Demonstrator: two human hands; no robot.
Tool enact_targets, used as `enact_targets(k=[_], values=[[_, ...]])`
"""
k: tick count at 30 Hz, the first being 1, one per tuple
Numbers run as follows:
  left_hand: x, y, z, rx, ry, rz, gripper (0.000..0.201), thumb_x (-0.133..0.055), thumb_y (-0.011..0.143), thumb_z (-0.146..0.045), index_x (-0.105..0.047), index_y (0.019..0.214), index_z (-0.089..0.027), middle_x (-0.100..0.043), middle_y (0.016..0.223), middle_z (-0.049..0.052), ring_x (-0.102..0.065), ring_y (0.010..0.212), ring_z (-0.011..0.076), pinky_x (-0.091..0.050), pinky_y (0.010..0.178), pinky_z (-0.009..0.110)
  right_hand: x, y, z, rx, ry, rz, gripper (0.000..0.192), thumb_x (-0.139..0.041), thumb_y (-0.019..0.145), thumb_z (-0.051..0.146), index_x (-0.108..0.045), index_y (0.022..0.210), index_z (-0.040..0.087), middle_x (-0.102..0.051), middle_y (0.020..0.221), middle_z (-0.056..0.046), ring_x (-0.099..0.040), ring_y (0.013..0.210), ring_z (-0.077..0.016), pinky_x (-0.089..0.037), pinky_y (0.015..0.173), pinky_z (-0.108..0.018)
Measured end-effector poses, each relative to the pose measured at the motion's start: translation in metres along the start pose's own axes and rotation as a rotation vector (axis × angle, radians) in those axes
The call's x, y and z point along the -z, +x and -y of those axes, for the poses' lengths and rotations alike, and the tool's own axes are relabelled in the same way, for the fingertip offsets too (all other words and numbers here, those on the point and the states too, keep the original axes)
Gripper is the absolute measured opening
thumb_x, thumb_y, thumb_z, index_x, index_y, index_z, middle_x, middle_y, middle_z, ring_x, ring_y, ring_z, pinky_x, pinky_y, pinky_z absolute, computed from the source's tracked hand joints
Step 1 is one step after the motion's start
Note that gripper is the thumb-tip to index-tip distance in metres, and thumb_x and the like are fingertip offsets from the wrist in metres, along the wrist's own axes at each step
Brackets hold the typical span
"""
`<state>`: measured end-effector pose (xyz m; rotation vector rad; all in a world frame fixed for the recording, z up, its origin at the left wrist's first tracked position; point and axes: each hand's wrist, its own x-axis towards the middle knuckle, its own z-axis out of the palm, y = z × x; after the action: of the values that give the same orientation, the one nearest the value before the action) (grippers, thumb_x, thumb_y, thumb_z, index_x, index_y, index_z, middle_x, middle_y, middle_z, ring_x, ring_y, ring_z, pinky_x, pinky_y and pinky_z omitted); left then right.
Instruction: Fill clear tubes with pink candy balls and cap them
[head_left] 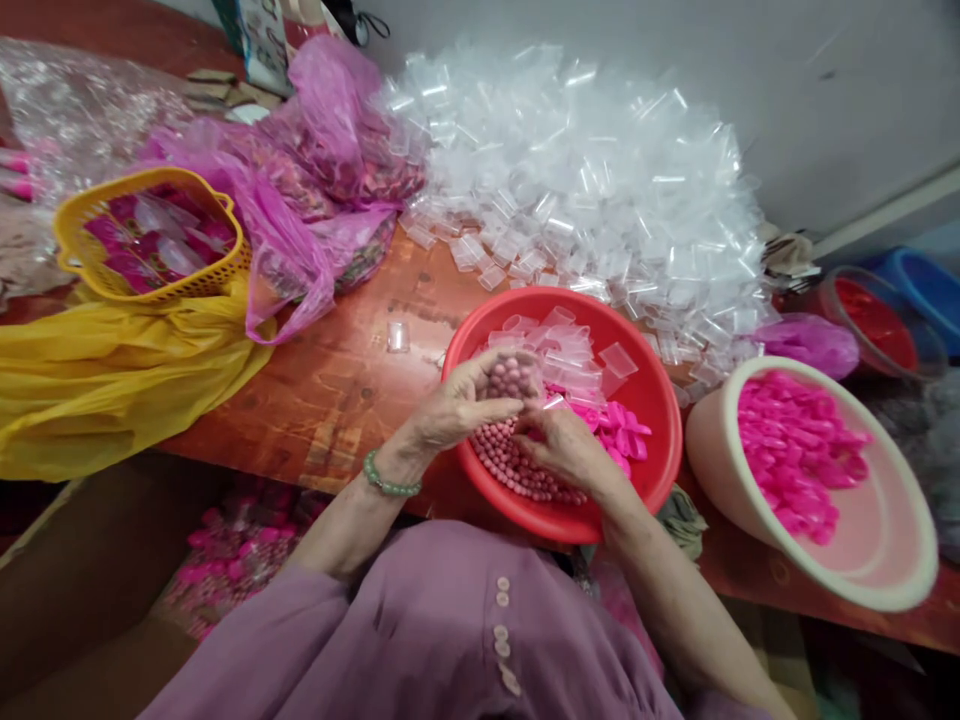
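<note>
left hand (457,405) fingers clamped on bead-filled tube (511,377); right hand (562,447) fingers pinched beside it, over red bowl (660,400).

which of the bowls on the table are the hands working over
The red bowl, in the middle, holding pink beads and clear containers. Both the left hand and right hand are over it; the cream bowl of pink caps sits untouched to its right.

Soft, even light falls from above, bright on the heap of clear plastic tubes (592,190), which glints white. The table (337,380) shows a dull sheen and faint shadows. Edges bow outward (wide lens), and the lower corners sit dim and blurred.
</note>
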<state>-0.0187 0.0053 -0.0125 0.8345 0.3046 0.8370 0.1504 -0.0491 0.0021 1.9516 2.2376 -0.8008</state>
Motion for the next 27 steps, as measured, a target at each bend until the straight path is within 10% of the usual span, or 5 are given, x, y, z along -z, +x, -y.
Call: enact_targets(k=[6,19,27], values=[[0.008,0.0,-0.005,0.111,-0.112,0.075,0.064,-0.066,0.059,-0.001,-0.062,0.122,-0.015,-0.071,0.112,0.01,-0.067,0.101,0.021,-0.048,0.092,0.032,0.003,0.001,-0.014,0.054,0.579,-0.263,0.016,-0.061,0.083,0.029,-0.073,0.086,0.019,-0.076,0.086,-0.002,-0.069,0.084,-0.0204,-0.05,0.083,-0.032],[0.013,0.004,-0.006,0.182,-0.138,0.13,0.074,-0.063,0.06,-0.004,-0.055,0.132,-0.016,-0.07,0.116,0.013,-0.069,0.102,0.0245,-0.052,0.088,0.035,0.026,-0.004,-0.008,0.012,0.842,-0.688,0.009,-0.078,0.074,0.029,-0.075,0.079,0.023,-0.073,0.074,0.001,-0.064,0.067,-0.0139,-0.049,0.068,-0.028],[0.005,0.005,-0.003,0.079,0.058,0.03,0.022,-0.071,0.082,-0.025,-0.064,0.099,-0.012,-0.065,0.076,0.002,-0.063,0.069,0.0104,-0.05,0.069,0.024,0.025,-0.004,-0.01,0.056,0.833,-0.737,0.007,-0.076,0.075,0.027,-0.074,0.081,0.024,-0.073,0.078,0.001,-0.065,0.071,-0.0144,-0.05,0.071,-0.029]])
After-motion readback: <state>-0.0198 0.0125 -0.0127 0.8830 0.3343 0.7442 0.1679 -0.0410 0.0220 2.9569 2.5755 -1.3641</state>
